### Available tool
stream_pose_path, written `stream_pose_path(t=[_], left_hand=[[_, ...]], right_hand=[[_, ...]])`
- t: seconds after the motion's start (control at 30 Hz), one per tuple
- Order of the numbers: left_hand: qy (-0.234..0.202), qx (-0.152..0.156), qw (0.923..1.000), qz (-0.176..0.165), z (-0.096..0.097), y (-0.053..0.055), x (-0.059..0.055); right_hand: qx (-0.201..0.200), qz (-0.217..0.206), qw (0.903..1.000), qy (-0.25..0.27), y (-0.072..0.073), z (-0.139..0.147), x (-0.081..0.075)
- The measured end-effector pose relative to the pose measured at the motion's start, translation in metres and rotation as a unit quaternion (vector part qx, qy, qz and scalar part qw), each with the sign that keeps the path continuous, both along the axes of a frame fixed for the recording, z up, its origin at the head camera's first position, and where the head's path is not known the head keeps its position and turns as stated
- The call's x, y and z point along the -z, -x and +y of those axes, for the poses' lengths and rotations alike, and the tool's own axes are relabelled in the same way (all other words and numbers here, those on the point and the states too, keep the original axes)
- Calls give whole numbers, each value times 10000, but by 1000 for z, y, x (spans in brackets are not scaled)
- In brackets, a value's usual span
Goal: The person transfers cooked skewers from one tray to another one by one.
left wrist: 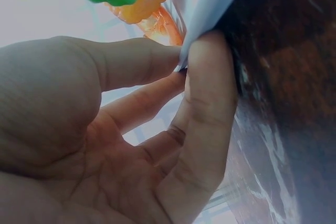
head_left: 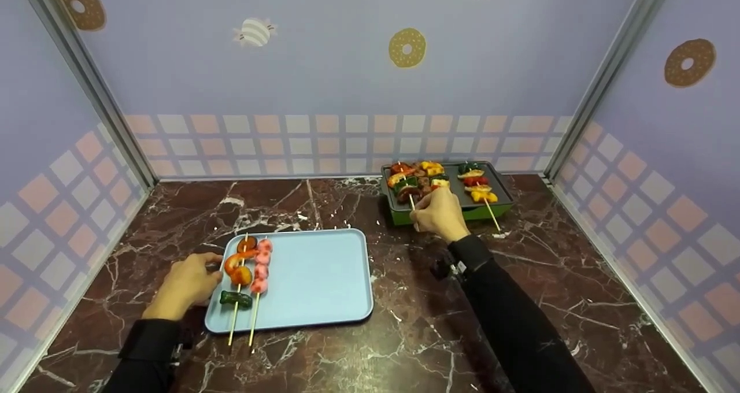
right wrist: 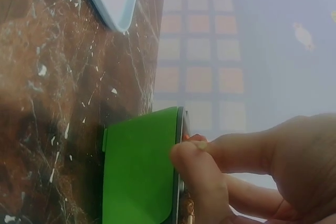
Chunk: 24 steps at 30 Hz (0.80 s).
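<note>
While the left hand [head_left: 186,286] pinched the rim of the pale-blue rectangular tray [head_left: 324,277] between thumb and finger, the right hand [head_left: 440,215] gripped the bare wooden stick of a skewer threaded with orange, green and brown pieces [head_left: 407,181]. That skewer lay at the left side of the green grill with a dark grey top [head_left: 498,188], crowded by a skewer of brown chunks [head_left: 424,184]; a tightly packed neighbour could have snagged and been dragged along. Pinched only near its end, the stick might have twisted, letting the loaded end droop. On the tray, a skewer of pink balls [head_left: 260,271] and a mixed skewer with a shrimp-like piece [head_left: 240,275] overhung the near edge, so raising the gripped rim could have set them rolling.
</note>
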State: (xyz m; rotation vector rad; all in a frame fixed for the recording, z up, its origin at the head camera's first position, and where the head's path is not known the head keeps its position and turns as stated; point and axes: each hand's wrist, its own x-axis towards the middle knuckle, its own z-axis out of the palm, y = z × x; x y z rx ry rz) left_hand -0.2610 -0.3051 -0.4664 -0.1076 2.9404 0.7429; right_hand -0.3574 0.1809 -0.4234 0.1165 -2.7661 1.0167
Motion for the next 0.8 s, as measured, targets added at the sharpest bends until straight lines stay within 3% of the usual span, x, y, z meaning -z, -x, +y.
stream_pose_path(t=[0.8], left_hand=[[-54,-9,10000,-74,0,-1,0]], right_hand=[[118,168,9994,283,-6,-7,0]])
